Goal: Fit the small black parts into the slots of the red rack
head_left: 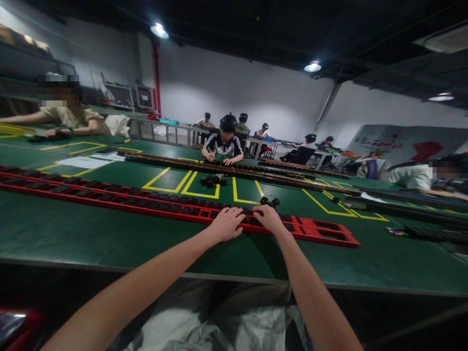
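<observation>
A long red frame [331,233] lies slantwise across the table in front of me, its slots filled with rows of small black parts [157,204]. My left hand [227,224] rests on the frame right of its middle, fingers stretched over the slots and slightly apart. Just to its right, my right hand [269,217] touches the same frame, its fingers reaching left over a black part. Both hands look open; what lies beneath the fingertips is hidden. Loose black pieces [270,200] sit on the table just behind my right hand.
The green table [153,239] carries yellow tape outlines. Another cluster of black parts [213,181] lies beyond the frame. Long brown strips [248,170] run across the far side, before a co-worker [224,144]. Papers [82,162] lie left; dark rails and a cable bundle [435,233] lie right.
</observation>
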`<state>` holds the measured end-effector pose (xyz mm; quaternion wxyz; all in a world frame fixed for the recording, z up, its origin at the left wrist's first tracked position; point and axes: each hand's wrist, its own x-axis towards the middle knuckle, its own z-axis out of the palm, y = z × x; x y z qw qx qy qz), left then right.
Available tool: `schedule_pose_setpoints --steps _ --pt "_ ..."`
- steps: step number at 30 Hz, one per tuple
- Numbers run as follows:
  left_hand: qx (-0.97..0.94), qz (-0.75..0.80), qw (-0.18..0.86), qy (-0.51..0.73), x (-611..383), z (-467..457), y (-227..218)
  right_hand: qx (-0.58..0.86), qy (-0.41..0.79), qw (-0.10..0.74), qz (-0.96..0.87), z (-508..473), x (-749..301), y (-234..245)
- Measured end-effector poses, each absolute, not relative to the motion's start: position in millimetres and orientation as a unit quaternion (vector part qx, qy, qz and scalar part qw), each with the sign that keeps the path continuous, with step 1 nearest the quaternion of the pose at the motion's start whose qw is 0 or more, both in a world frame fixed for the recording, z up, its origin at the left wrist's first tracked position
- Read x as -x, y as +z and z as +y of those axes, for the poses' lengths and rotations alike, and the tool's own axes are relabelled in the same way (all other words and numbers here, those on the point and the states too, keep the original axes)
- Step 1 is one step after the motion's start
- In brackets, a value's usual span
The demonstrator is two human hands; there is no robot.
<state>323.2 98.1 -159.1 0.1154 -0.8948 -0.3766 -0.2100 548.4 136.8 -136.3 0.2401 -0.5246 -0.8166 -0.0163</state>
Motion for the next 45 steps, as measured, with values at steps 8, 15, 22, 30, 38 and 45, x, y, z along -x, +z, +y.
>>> schedule_pose_setpoints --steps 8,15,22,30,38,45 --pt "0.895 -0.378 0.114 -0.209 -323.0 99.4 -159.6 0.511 -0.018 0.278 -0.813 140.1 -550.6 -140.7" --pt "0.895 -0.378 0.116 -0.207 -323.5 99.9 -160.2 0.495 -0.038 0.305 -0.813 143.5 -552.4 -143.8" --pt "0.893 -0.378 0.119 -0.211 -323.5 98.5 -158.6 0.477 -0.048 0.31 -0.821 140.2 -550.9 -138.8" --pt "0.893 -0.377 0.122 -0.212 -323.0 99.6 -159.5 0.461 -0.084 0.361 -0.806 141.2 -552.5 -139.7" --pt "0.895 -0.374 0.107 -0.216 -322.8 99.5 -158.4 0.458 -0.114 0.399 -0.787 138.6 -551.8 -135.7" --pt "0.895 -0.373 0.114 -0.216 -322.5 98.0 -157.1 0.44 -0.058 0.349 -0.825 140.6 -552.3 -135.8"
